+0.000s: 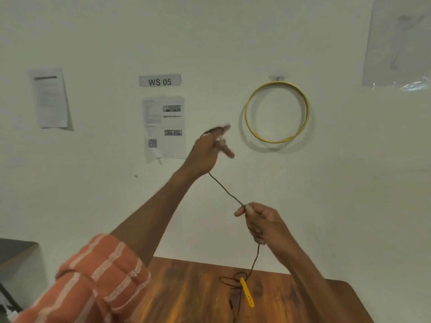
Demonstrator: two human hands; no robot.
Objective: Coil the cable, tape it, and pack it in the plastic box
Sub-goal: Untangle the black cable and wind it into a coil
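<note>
the thin dark cable (227,191) is stretched taut between both hands for coiling: one end is pinched, apparently, in the raised, blurred left hand (207,151), the run gripped in the closed right hand (261,221), the slack trailing onto the wooden table (186,294).

A taut cable (227,193) spans the open air above the table (186,287).

A numbered workstation, perhaps in a workshop: a "WS 05" label (160,80) and blurred instruction sheets (164,127) above a wooden table (200,297).
</note>
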